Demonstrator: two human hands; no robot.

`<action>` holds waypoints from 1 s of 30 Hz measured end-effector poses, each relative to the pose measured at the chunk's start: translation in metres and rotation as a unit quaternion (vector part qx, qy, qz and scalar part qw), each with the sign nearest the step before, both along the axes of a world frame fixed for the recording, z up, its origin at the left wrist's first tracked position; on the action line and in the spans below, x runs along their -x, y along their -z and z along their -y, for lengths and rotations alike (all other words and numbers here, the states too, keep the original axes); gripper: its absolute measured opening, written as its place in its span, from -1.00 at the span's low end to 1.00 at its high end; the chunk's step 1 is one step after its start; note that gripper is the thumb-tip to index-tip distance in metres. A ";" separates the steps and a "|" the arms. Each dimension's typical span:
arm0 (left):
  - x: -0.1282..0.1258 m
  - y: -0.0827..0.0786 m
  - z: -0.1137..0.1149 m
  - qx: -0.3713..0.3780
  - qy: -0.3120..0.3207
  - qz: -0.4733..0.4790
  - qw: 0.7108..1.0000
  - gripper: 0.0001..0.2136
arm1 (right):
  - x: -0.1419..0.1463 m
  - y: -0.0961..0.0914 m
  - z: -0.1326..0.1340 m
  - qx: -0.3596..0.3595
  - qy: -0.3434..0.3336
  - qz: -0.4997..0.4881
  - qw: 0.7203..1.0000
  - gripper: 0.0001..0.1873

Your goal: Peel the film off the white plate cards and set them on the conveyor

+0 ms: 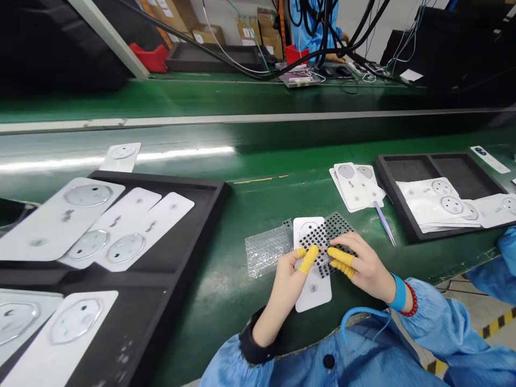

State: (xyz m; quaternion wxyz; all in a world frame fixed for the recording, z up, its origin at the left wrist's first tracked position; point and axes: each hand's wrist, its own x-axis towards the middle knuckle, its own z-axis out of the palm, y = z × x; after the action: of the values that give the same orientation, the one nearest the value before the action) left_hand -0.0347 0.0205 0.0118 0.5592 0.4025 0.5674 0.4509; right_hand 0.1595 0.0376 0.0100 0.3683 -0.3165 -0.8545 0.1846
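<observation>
I have both hands on a thin dotted sheet [322,234]. The left hand [288,271] appears to pinch its left side with thumb and finger in yellow finger cots; the right hand [365,263] grips its right side, two cot-covered fingertips close to the left thumb. Whether a loose dot sits between those fingertips, I can't tell.

What worries me most is slippage: the cots hide fine touch, so a small black dot could stick to one or drop onto the white panel [318,301] below. Uneven pull from the two hands could crease the sheet. The panel lies loose, so a dragging wrist might skew it, and the blue coiled cord [357,310], just below the right forearm, could snag.

The sheet lies between the two hands, tilted over the panel's middle; the panel's lower end shows between the wrists. Just left of the left hand is the bubble wrap [266,252]. Beyond the right hand, up and to its right, are the tweezers [385,223], their upper end by a group of panels [350,188].
</observation>
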 end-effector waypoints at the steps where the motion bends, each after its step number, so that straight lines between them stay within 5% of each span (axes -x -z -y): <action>1: -0.002 0.000 0.000 0.003 -0.002 0.010 1.000 -0.69 | 0.003 -0.002 -0.001 0.021 -0.025 0.003 0.999 -0.72; 5: -0.004 0.003 0.002 0.031 0.002 0.048 0.998 -0.68 | 0.013 -0.002 -0.008 0.099 -0.039 -0.037 0.994 -0.84; 19: -0.005 0.013 0.004 0.141 -0.020 0.100 0.985 -0.71 | 0.025 0.018 -0.003 -0.046 -0.041 0.085 0.994 -0.74; 24: 0.003 0.011 0.006 0.077 -0.055 0.023 0.995 -0.78 | 0.002 0.027 -0.013 0.088 -0.038 0.063 0.993 -0.74; 27: 0.004 0.011 0.013 -0.001 -0.118 -0.023 0.993 -0.43 | -0.013 0.022 -0.021 0.198 -0.009 -0.016 0.980 -0.85; 30: -0.001 0.012 0.022 -0.051 -0.103 -0.004 0.993 -0.16 | -0.012 0.006 -0.026 0.275 0.038 -0.148 0.949 -0.92</action>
State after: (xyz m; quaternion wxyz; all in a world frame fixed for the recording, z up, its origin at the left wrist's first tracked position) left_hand -0.0333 -0.0012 -0.0004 0.4861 0.3714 0.5847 0.5328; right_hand 0.1712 0.0631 0.0036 0.3961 -0.4064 -0.6938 0.4433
